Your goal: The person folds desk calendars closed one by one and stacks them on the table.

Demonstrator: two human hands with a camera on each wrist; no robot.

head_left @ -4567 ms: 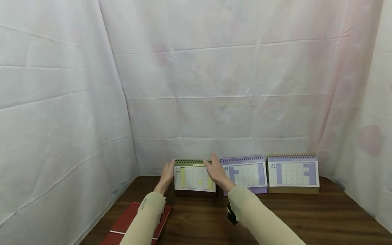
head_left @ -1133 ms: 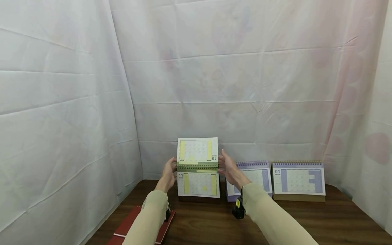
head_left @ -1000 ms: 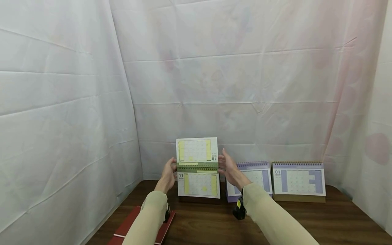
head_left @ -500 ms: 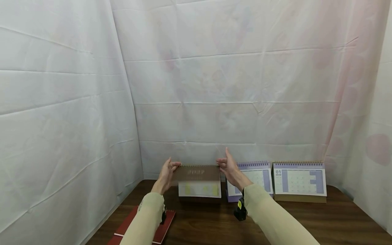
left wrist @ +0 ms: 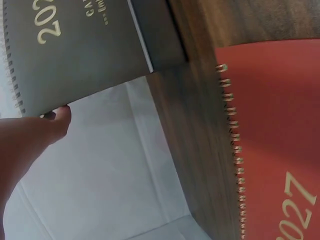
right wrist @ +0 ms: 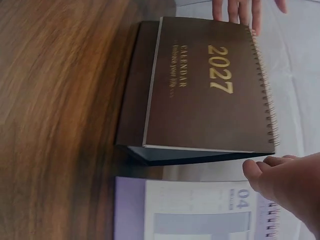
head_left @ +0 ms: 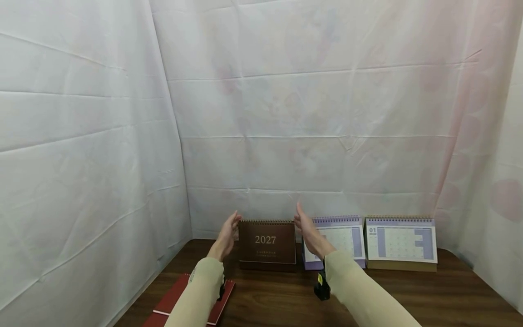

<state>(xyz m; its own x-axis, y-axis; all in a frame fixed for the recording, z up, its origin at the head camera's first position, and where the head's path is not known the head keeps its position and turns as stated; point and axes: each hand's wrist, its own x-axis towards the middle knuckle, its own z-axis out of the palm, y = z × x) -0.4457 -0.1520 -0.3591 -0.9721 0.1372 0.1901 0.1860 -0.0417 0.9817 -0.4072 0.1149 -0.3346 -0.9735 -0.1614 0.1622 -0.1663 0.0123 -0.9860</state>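
Note:
A brown desk calendar (head_left: 267, 240) marked 2027 stands tented on the wooden table, its cover facing me and its spiral on top. My left hand (head_left: 226, 236) is at its left end; in the left wrist view the thumb (left wrist: 62, 120) meets the side edge near the spiral. Fairly straight left fingers show past the far end in the right wrist view. At the right end is my right hand (head_left: 310, 232), fingers extended, close to the upper corner; in the right wrist view a small gap separates it from the cover. Neither hand grips the calendar.
Right of the brown calendar stand a purple calendar (head_left: 339, 238) on page 04, partly behind my right hand, and another (head_left: 402, 238) on page 01 with a tan base. A red 2027 calendar (head_left: 224, 302) lies front left, under my left forearm. White cloth (head_left: 261, 113) hangs behind.
The raised yellow-and-white page and brown cover have come down over the November page, so the calendar now shows its closed brown front. Both hands have stayed at its two sides.

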